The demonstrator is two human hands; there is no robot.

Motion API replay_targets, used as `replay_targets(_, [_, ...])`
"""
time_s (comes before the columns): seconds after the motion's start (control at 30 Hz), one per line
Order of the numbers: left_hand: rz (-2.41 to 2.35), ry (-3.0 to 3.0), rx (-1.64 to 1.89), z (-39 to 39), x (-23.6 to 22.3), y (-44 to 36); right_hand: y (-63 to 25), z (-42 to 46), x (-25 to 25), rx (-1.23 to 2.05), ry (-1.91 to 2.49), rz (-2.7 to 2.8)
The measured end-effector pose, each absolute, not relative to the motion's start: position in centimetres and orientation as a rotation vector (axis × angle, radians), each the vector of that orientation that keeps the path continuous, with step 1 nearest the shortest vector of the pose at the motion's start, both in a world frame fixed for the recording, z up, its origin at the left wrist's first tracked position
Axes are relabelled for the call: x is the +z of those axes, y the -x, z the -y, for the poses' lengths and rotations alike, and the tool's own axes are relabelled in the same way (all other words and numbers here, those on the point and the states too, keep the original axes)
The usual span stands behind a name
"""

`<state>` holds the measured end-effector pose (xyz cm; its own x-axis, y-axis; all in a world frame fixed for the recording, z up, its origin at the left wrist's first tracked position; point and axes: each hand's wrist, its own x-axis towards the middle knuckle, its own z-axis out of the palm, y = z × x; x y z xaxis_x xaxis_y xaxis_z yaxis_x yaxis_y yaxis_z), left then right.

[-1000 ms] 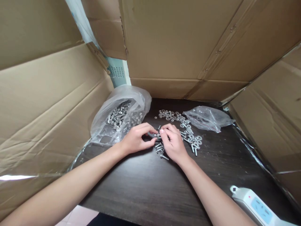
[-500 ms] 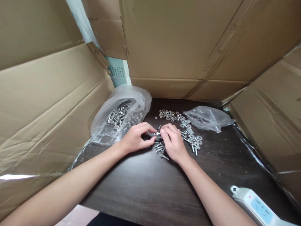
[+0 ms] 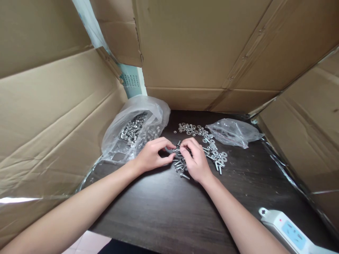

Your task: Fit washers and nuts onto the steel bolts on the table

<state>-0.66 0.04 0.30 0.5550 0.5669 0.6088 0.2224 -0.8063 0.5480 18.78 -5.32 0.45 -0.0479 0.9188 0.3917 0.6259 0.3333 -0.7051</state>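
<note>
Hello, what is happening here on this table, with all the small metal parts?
A person works with both bare hands at a dark table walled by cardboard. The left hand and right hand meet over a small bolt, pinched between their fingers. Loose bolts and washers lie beside them, a plastic bag of bolts at left, an emptier bag at right.

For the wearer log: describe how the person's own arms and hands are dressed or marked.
Both arms are bare from the frame edge to the fingertips: no sleeves, gloves, watch, rings or bands show. The left hand and right hand have short, unpainted nails. No markings, straps or cables show on either forearm.
</note>
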Motion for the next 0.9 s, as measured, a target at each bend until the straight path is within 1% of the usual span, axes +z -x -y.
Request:
replay_targets(0.33, [-0.634, -2.381, 1.129, 0.02, 0.32, 0.61, -18.67, 5.26, 0.33, 0.435, 1.414, 1.795])
replay_targets(0.53, [-0.622, -2.388, 1.133, -0.01, 0.28, 0.59, -18.86, 5.28, 0.32, 0.471, 1.346, 1.82])
replay_targets(0.9, [-0.605, -2.377, 1.145, 0.07, 0.4, 0.5, -18.75, 5.44, 0.62, 0.478, 1.349, 1.817])
